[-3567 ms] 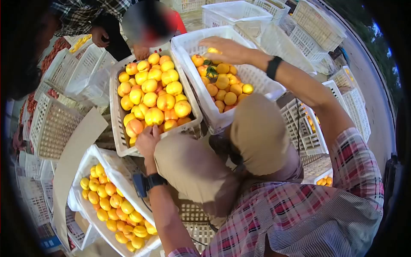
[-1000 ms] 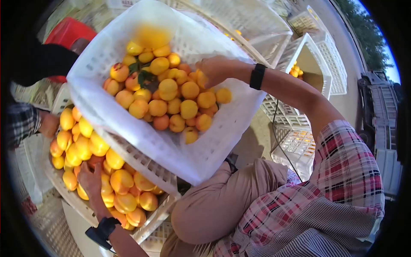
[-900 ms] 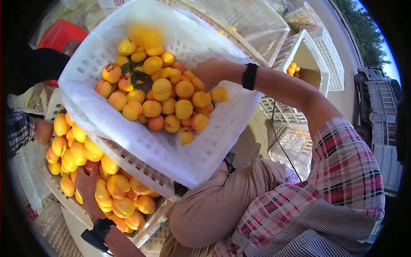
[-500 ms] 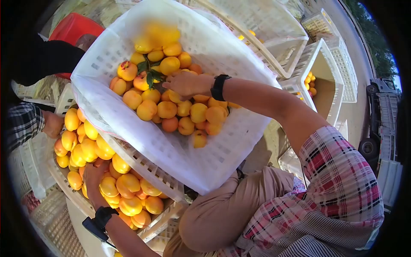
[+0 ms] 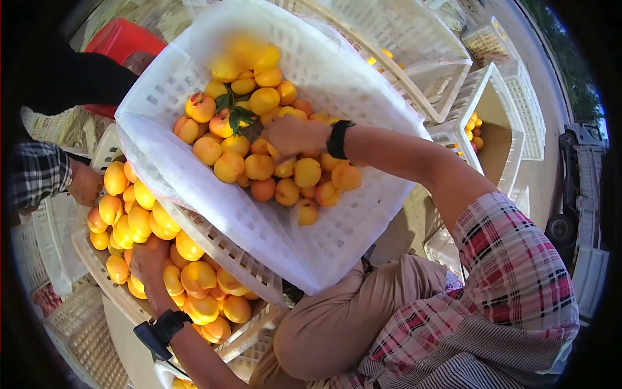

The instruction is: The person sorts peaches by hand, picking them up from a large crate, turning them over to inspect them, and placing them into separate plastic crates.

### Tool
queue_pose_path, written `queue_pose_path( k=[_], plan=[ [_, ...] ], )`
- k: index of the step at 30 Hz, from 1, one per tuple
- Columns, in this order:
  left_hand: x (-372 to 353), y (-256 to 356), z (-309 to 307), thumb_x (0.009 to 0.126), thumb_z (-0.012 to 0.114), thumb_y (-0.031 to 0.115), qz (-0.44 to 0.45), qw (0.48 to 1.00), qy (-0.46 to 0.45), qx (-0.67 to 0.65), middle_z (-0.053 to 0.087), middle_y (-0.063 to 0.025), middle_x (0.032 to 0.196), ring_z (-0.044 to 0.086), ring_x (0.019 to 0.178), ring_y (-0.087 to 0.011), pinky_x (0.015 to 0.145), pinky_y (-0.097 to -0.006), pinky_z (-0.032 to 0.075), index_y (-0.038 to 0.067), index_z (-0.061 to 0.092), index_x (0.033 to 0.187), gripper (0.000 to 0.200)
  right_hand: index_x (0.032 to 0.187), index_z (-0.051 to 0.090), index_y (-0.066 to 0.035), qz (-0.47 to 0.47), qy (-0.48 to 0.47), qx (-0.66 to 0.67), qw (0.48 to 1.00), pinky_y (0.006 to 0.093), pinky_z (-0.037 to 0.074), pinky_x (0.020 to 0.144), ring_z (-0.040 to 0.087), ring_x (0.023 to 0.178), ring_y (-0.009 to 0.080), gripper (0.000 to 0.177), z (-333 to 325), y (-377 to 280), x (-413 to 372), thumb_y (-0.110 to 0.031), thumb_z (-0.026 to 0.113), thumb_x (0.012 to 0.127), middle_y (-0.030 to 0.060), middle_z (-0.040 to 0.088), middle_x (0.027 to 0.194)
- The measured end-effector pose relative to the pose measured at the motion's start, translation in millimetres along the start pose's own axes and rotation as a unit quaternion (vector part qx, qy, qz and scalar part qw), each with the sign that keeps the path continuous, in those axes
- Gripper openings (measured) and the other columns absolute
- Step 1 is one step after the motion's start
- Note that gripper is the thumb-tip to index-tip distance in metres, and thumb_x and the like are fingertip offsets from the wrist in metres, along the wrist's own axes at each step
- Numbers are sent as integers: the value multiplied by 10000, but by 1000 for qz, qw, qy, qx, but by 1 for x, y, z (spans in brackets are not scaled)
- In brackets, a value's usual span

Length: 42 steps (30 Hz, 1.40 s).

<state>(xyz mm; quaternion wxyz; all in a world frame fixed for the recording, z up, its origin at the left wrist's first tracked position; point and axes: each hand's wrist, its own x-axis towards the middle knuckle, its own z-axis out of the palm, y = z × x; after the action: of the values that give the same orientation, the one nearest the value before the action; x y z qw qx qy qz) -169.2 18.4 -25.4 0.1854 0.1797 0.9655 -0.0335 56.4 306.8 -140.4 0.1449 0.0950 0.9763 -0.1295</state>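
A large white crate with a translucent liner [image 5: 259,243] holds many yellow-orange fruits [image 5: 229,167], with a sprig of green leaves [image 5: 234,111] among them. My right hand [image 5: 297,135] reaches into this crate, its back upward, its fingertips down among the fruits and hidden. Below it to the left, a second crate [image 5: 258,322] is heaped with similar fruits [image 5: 198,279]. My left hand [image 5: 150,259] is down in that heap with its fingers between the fruits. Whether either hand grips a fruit cannot be made out.
Another person's hand [image 5: 85,183], in a checked sleeve, touches the lower crate's left end. A red stool [image 5: 123,40] stands at the upper left. More white crates [image 5: 515,123] are at the right, one holding fruits. A truck [image 5: 582,188] is at the far right.
The view has shifted slightly, moving the crates a little rightward. My right hand has turned somewhat and sits lower among the fruits. My left hand has sunk slightly deeper into its heap.
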Motion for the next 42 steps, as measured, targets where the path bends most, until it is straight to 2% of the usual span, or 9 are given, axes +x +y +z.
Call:
queue_pose_path(
  k=[10, 14, 22, 28, 31, 34, 35, 36, 42],
  plan=[
    [40, -58, 31, 776, 597, 356, 242, 957, -38, 154, 661, -171, 982, 617, 955, -348, 745, -431, 490, 95, 669, 978, 338, 1200, 494, -35, 197, 158, 30, 967, 458, 468, 891, 533, 1087, 357, 603, 17, 61, 38, -273, 717, 693, 177, 536, 1207],
    [21, -56, 16, 627, 743, 461, 96, 990, 20, 106, 559, -253, 1202, 555, 1069, -400, 904, -423, 455, 64, 439, 1310, 847, 1217, 423, -13, 202, 144, -32, 968, 440, 487, 859, 543, 1092, 343, 649, 1, 38, 32, -276, 745, 719, 189, 550, 1163],
    [24, -68, 26, 708, 692, 323, 321, 942, 75, 63, 629, -156, 714, 639, 735, -339, 628, -462, 499, 93, 660, 774, 241, 1149, 483, 10, 195, 127, 22, 972, 455, 467, 884, 534, 1083, 378, 621, -1, 43, 43, -310, 759, 694, 231, 561, 1142],
    [8, -48, 16, 702, 703, 341, 150, 978, 116, 89, 665, -130, 825, 634, 821, -316, 711, -427, 507, 114, 698, 872, 283, 1227, 460, -44, 284, 118, 121, 944, 423, 490, 863, 564, 1057, 371, 711, -11, 41, 33, -376, 765, 678, 201, 598, 1100],
    [0, -36, 12, 691, 720, 342, 91, 977, 153, 119, 647, -153, 916, 622, 879, -317, 745, -420, 504, 112, 702, 908, 316, 1171, 498, 13, 235, 153, 336, 899, 434, 477, 831, 563, 1014, 368, 643, -10, 50, 35, -367, 738, 711, 213, 594, 1068],
    [3, -38, 21, 682, 730, 371, 89, 984, 141, 67, 608, -192, 975, 615, 901, -334, 731, -422, 506, 73, 693, 927, 387, 1133, 532, -34, -125, 240, 148, 951, 390, 495, 673, 611, 900, 318, 537, -5, 57, 39, -388, 698, 765, 138, 628, 1007],
    [7, -44, 26, 673, 741, 383, 80, 985, 152, 31, 613, -190, 957, 614, 886, -353, 713, -442, 504, 33, 612, 941, 459, 1179, 532, -63, -14, 123, 545, 829, 348, 488, 670, 613, 916, 269, 498, -19, 36, 39, -393, 633, 820, 108, 628, 1041],
    [9, -47, 28, 664, 751, 395, 69, 984, 162, -2, 617, -188, 939, 613, 872, -372, 695, -462, 501, -6, 531, 955, 543, 1225, 531, -93, 98, -17, 836, 540, 306, 482, 666, 616, 933, 220, 466, -35, 16, 34, -398, 568, 874, 79, 627, 1075],
    [1, -59, 32, 721, 738, 381, 93, 954, 262, -111, 561, -268, 1041, 570, 941, -437, 770, -476, 482, -66, 501, 1093, 628, 1215, 499, -73, 24, -87, 877, 471, 299, 472, 660, 607, 947, 250, 437, -58, -18, 23, -388, 505, 912, 85, 605, 1117]
  ],
)
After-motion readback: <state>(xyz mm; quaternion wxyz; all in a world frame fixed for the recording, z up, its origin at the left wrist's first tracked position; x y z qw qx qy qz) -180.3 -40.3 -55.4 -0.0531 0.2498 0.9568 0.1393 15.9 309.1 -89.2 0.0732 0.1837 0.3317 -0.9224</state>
